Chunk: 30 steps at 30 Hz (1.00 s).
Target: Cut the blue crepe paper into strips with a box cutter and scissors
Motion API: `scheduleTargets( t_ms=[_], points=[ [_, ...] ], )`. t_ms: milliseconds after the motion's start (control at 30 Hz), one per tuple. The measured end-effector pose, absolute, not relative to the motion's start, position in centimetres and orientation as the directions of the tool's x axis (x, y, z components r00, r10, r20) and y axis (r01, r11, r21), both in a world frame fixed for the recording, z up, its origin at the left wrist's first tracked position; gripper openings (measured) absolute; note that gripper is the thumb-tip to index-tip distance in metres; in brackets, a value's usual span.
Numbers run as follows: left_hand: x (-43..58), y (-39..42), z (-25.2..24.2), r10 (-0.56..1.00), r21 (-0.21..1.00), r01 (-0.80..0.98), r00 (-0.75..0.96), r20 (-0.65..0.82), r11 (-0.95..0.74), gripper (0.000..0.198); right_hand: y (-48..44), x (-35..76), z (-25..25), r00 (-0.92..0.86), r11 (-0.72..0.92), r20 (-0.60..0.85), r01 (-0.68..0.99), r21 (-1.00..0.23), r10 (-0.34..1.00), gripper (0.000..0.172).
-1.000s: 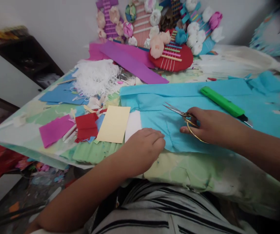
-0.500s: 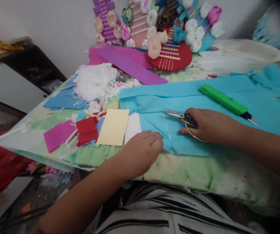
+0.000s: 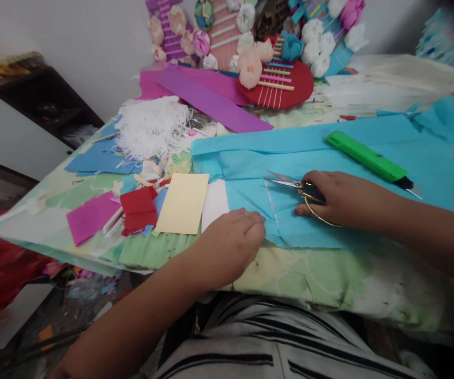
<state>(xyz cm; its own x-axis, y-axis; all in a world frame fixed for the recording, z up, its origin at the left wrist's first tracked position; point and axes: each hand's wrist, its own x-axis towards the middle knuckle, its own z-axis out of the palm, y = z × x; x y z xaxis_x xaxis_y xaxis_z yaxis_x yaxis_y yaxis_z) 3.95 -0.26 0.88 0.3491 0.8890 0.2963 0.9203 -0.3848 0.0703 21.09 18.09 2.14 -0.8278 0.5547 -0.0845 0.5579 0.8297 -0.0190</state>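
Observation:
Blue crepe paper (image 3: 246,195) lies spread along the table's front. My left hand (image 3: 237,245) rests on its near left part, fingers drawn together and curled down against the paper; their tips and the thumb are mostly hidden. A white piece (image 3: 214,202) shows from beside and under that hand. In my right hand (image 3: 341,197) are scissors (image 3: 309,195) with gold handles, blades parted and pointing left over the crepe paper. A thin pale line runs down the crepe paper just below the blade tips. Behind my right hand lies a green box cutter (image 3: 367,156) with its blade out.
A cream card (image 3: 183,203), red paper (image 3: 138,209) and magenta paper (image 3: 89,217) lie to the left. Behind are a white thread pile (image 3: 151,129), a purple strip (image 3: 215,100) and a red oval (image 3: 290,95) with sticks and paper flowers. Several decorated pieces lean against the wall.
The view has shifted slightly. Both hands and the scissors keep nearly the same place over the crepe paper.

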Motion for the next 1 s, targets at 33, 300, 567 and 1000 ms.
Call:
scheduleTargets(
  t_ms=[33, 300, 567, 1000],
  points=[
    [3.9, -0.3, 0.9, 0.888, 0.074, 0.920, 0.347, 0.301, -0.384, 0.015, 18.1, 21.1, 2.1, -0.829, 0.830, -0.087, 0.557, -0.023, 0.553, 0.060],
    [3.9, -0.3, 1.0, 0.906, 0.115, 0.927, 0.314, 0.284, -0.358, 0.018, 18.2, 21.0, 2.5, -0.839, 0.837, -0.099, 0.542, -0.074, 0.535, 0.057],
    [4.2, 0.2, 1.3, 0.904, 0.123, 0.928, 0.304, 0.301, -0.353, 0.019, 15.5, 22.2, 4.6, -0.811, 0.759, -0.147, 0.583, -0.291, 0.566, 0.035],
    [4.6, 0.7, 1.4, 0.933, 0.269, 0.914, 0.229, 0.277, -0.304, 0.017, 10.4, 21.6, 3.2, -0.932, 0.919, 0.115, 0.310, -0.243, 0.345, 0.020]
  ],
)
